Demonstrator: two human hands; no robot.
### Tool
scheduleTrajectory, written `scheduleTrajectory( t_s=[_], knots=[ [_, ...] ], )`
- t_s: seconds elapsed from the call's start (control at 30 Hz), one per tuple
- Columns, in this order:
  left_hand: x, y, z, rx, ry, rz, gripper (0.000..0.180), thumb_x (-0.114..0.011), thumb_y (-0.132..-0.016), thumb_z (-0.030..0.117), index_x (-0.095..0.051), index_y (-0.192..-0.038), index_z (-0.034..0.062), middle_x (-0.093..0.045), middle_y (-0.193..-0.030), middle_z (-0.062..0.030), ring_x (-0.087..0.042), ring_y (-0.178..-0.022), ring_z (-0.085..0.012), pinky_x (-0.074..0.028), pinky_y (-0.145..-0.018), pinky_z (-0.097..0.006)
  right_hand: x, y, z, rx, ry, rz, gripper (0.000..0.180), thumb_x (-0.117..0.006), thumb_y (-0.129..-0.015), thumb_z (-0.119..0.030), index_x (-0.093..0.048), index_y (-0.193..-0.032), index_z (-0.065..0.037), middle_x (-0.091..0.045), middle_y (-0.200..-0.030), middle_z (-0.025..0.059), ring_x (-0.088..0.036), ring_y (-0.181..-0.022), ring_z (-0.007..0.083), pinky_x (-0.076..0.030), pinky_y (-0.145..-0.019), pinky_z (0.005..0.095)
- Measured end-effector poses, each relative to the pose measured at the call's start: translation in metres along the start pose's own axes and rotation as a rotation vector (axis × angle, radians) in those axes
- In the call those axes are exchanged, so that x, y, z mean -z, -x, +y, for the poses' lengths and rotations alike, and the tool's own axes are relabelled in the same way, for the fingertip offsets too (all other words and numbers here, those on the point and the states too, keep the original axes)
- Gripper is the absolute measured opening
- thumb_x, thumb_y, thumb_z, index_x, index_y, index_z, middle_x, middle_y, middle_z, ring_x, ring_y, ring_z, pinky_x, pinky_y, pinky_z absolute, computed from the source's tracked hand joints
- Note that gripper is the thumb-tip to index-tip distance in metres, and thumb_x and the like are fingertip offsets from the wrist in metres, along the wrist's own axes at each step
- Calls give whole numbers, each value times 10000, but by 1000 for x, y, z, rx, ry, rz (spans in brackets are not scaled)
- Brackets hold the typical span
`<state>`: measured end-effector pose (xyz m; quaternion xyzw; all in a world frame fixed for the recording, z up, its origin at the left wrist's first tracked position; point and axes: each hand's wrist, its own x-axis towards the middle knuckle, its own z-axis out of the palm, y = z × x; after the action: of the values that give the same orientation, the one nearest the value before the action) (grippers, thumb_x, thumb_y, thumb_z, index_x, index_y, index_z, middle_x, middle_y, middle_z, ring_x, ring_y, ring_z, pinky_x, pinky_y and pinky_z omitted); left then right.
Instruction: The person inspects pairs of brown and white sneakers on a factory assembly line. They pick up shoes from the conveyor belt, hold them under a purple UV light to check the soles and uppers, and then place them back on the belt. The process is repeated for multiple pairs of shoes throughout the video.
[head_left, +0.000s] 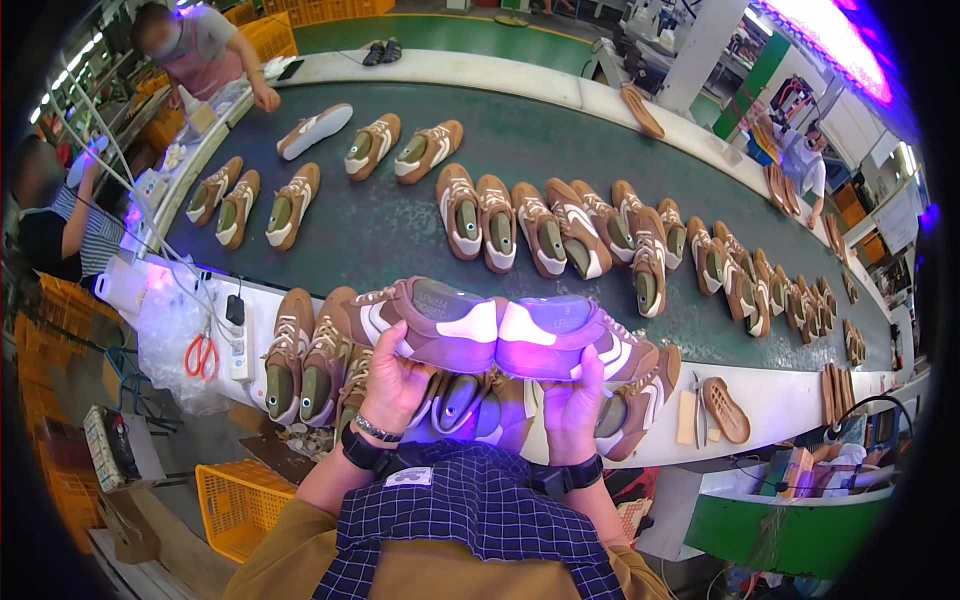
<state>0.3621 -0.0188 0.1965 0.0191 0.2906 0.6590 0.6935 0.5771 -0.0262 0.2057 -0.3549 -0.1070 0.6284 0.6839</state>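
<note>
Factory floor with a long dark green conveyor belt [400, 230] curving off to the right, brown sneakers all over it. Closest to the belt's near white edge, the left hand [392, 378] is gripping the left shoe [425, 322] from below, and the right hand [573, 400] is wrapped round the right shoe [572, 338] the same way. Both are held up on their sides, heel to heel, touching in the middle, soles facing up, probably so the pair can be compared under the purple light. Their long axes form one roughly left-right line, the left shoe's toe pointing left and the right one's pointing right. Just under them on the near edge sit more brown shoes [300, 355], with red scissors [202, 355] further left. Out on the belt, a row of shoes [560, 230] lies mostly toe-away. Beyond the far edge, a person in pink [200, 50] leans over.
</note>
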Motion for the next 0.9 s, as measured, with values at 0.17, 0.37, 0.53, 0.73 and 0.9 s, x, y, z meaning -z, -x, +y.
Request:
scheduleTrajectory(
  t_s=[0.17,0.37,0.53,0.73,0.9],
  knots=[
    [5,-3,-3,29,13,-17,400,-616,-795,209,-509,-1162,92,-580,-1124,-52,-547,-1049,-218,-450,-905,-402,3,0,0,0,16,-24,406,-503,-892,-356,-477,-1189,-80,-567,-1131,58,-579,-1003,197,-505,-814,355],
    [2,-2,-6,37,4,-8,389,-606,-804,211,-509,-1162,93,-580,-1125,-50,-547,-1047,-214,-449,-905,-400,8,-1,0,-12,10,2,407,-495,-895,-356,-473,-1195,-82,-564,-1138,57,-572,-1018,196,-498,-830,362],
    [4,-3,-9,42,-11,0,377,-599,-809,218,-515,-1155,94,-586,-1116,-48,-550,-1042,-210,-453,-898,-393,11,-2,0,5,12,-5,418,-494,-895,-358,-465,-1208,-81,-553,-1158,63,-559,-1044,204,-485,-865,375],
    [3,-4,-12,40,-3,5,365,-600,-808,221,-524,-1143,97,-590,-1109,-44,-554,-1035,-205,-454,-894,-385,15,-5,0,1,18,-5,425,-501,-893,-355,-461,-1215,-82,-547,-1168,62,-554,-1051,203,-480,-874,382],
    [1,-4,-16,41,15,20,354,-602,-805,216,-532,-1132,99,-596,-1099,-43,-559,-1024,-206,-458,-890,-384,15,-5,0,4,17,12,421,-503,-892,-357,-465,-1211,-85,-552,-1159,61,-556,-1046,200,-480,-872,379]
  ],
)
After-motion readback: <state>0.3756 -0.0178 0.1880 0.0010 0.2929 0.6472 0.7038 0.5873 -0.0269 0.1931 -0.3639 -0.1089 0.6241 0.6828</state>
